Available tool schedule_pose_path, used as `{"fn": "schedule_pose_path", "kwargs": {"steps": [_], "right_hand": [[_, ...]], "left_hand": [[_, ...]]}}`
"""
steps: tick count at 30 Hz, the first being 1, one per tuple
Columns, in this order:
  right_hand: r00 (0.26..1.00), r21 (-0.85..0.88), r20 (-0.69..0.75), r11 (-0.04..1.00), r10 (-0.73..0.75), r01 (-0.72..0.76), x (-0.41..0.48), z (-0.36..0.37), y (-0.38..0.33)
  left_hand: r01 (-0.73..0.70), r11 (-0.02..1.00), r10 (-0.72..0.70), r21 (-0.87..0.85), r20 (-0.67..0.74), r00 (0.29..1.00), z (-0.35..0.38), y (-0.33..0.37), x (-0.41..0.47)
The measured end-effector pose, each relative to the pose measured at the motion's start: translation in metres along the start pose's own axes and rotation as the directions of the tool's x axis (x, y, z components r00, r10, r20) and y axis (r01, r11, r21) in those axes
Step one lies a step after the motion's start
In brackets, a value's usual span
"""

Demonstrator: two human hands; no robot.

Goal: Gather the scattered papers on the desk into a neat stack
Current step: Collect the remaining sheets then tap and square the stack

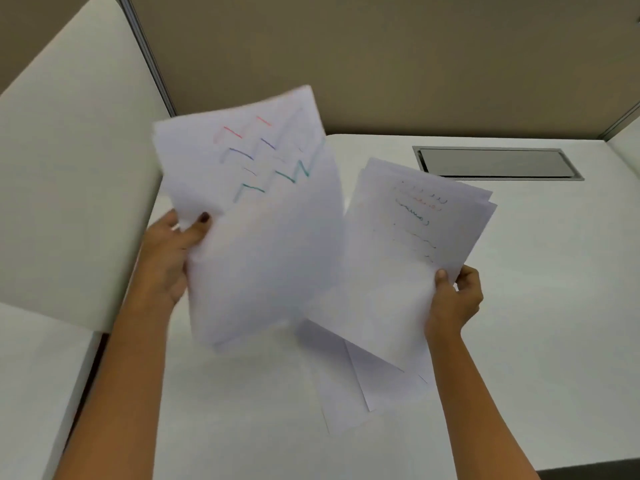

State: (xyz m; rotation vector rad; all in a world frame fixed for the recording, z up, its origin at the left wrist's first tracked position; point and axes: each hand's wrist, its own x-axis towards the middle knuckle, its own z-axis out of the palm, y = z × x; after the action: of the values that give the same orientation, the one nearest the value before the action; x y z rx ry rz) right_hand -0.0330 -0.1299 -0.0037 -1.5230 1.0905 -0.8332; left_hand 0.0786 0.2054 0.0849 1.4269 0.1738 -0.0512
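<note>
my left fingers (202, 220) pinch a white zigzag-marked paper sheaf (256, 220), my right fingers (441, 277) a scribbled white sheaf (408, 258) just beside it, above loose white sheets (349, 386) on the bench (536, 306), nearer my right hand (453, 299).

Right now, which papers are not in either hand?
The loose sheets lying on the desk; the left hand grips the zigzag-marked bundle, the right hand the scribbled bundle.
</note>
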Motion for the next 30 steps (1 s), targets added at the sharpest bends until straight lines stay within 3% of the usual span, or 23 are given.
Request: {"fn": "schedule_pose_path", "kwargs": {"steps": [5, 11, 18, 25, 28, 30], "right_hand": [[0.986, -0.094, 0.164, 0.995, 0.03, -0.015, -0.017, 0.007, 0.011], [0.945, -0.155, 0.321, 0.988, 0.068, -0.018, -0.028, 0.012, 0.024], [0.889, -0.126, 0.426, 0.985, 0.165, -0.122, -0.032, 0.011, 0.024], [0.755, -0.112, 0.605, 0.966, 0.253, -0.234, -0.024, -0.004, 0.012], [0.632, -0.112, 0.7, 0.925, 0.333, -0.363, -0.016, -0.013, 0.014], [0.555, -0.169, 0.784, 0.955, 0.28, -0.243, -0.016, -0.014, 0.013]], "left_hand": [[0.166, 0.982, -0.175, 0.084, 0.106, 0.979, 0.046, -0.056, -0.01], [0.109, 0.898, -0.133, 0.427, 0.026, 0.991, 0.07, -0.108, -0.019], [0.175, 0.935, -0.208, 0.31, 0.078, 0.975, 0.076, -0.114, -0.026], [0.162, 0.944, -0.215, 0.288, 0.161, 0.963, 0.081, -0.117, -0.028], [0.14, 0.944, -0.187, 0.298, 0.135, 0.973, 0.088, -0.121, -0.03], [0.125, 0.944, -0.172, 0.307, 0.132, 0.976, 0.094, -0.123, -0.032]]}}
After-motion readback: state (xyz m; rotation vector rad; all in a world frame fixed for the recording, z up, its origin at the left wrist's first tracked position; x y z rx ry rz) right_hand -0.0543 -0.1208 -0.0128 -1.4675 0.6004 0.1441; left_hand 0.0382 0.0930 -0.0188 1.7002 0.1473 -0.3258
